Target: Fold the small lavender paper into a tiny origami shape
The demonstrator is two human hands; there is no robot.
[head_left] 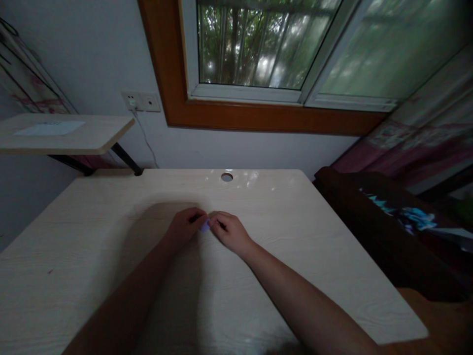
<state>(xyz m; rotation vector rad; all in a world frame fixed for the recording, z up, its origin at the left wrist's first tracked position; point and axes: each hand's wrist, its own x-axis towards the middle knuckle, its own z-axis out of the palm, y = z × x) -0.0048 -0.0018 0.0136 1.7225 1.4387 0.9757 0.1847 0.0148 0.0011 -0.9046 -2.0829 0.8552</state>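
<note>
A brown-framed sliding window (295, 59) fills the top centre, with foliage (236, 44) outside. A patterned curtain (424, 118) hangs at right; a pale desk (291, 222) spans the lower half, below a dim whitish wall (221, 148).

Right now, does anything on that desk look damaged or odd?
One thing: a small dark mark on the left of the pale desktop breaks the light surface; I can't tell if it's a chip or dirt. No spill shows. The purple piece is too covered to judge.

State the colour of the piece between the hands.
The piece is light purple, in the head view.
</note>
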